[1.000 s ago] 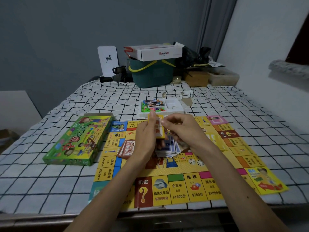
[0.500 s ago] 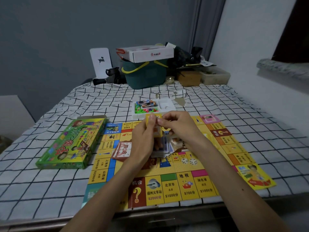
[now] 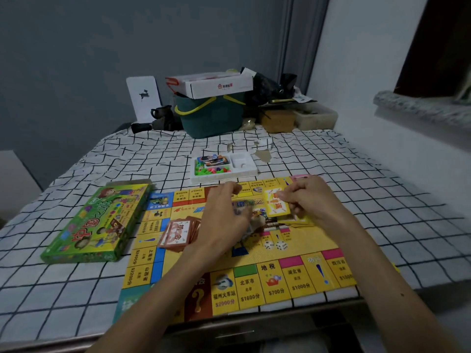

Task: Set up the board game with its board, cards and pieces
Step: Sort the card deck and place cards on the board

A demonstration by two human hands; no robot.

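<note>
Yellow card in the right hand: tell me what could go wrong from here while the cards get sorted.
1. The yellow printed card, pinched by the right hand, may land askew on the loose yellow cards beneath.
2. The left hand sits close beside the splayed red-brown card pile; a nudge could scatter it.
3. Two white dice lie near both wrists and could get knocked across the yellow paper game board.

Right hand (image 3: pixel 308 202) pinches yellow card (image 3: pixel 276 205) over the board (image 3: pixel 300 240); left hand (image 3: pixel 224 220) grips cards (image 3: pixel 248 226).
</note>
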